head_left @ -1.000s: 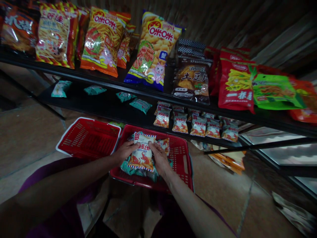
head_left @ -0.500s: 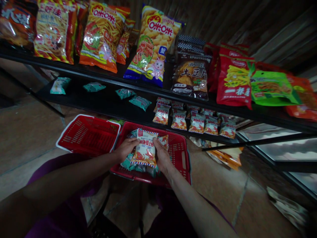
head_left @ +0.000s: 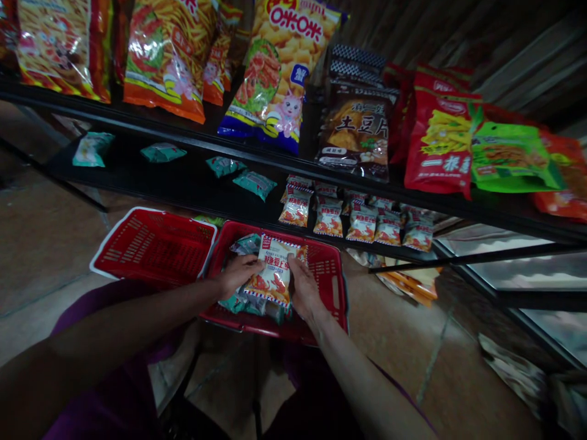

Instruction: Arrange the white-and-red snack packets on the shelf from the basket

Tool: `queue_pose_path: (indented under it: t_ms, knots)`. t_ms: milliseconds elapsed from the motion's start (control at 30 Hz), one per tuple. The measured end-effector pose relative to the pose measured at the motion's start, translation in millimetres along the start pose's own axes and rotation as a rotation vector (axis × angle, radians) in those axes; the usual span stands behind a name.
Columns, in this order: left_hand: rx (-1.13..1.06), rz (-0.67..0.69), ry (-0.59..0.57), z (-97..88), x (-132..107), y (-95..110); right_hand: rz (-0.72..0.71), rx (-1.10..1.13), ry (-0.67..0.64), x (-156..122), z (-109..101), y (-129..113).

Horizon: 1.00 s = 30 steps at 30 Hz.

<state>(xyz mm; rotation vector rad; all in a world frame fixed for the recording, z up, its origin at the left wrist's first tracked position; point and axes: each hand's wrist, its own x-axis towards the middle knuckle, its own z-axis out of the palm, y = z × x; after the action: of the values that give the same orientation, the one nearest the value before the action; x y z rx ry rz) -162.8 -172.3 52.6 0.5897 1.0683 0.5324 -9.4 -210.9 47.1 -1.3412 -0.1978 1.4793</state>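
Note:
Between both hands is a small white-and-orange snack bag with red lettering, its printed front facing up. My left hand pinches its left edge, and my right hand grips its right edge with the thumb on top. The bag is over a red plastic basket, in front of my knees. Under the bag, several teal snack bags lie in the basket, partly hidden by it and my hands.
A second red basket with a white rim stands at left. On the lower black shelf are teal bags and a row of small white-and-orange bags. Larger snack bags line the upper shelf. Orange packaging lies on the floor at right.
The view has shifted slightly, with the upper shelf now higher in the picture. Both hands still hold the snack bag over the basket, and my left fingers have shifted a little along its edge.

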Motion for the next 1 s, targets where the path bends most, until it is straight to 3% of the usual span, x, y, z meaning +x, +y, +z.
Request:
queue_pose_path:
  t_ms: [300,700,833,1000]
  knots:
    - [-0.085,0.075,0.134,-9.1,11.3,9.8,0.006,-0.131,-0.036,-2.7,1.9,2.7]
    - [-0.125,0.192,0.091,-17.8,25.4,18.4,-0.068,-0.040,-0.130,5.7,18.9,0.6]
    - [-0.126,0.213,0.106,-16.0,24.0,19.9,-0.076,-0.043,-0.099,10.3,20.5,4.9]
    - [-0.129,0.167,0.017,-10.6,13.8,15.0,-0.065,-0.063,-0.013,14.8,16.1,12.4]
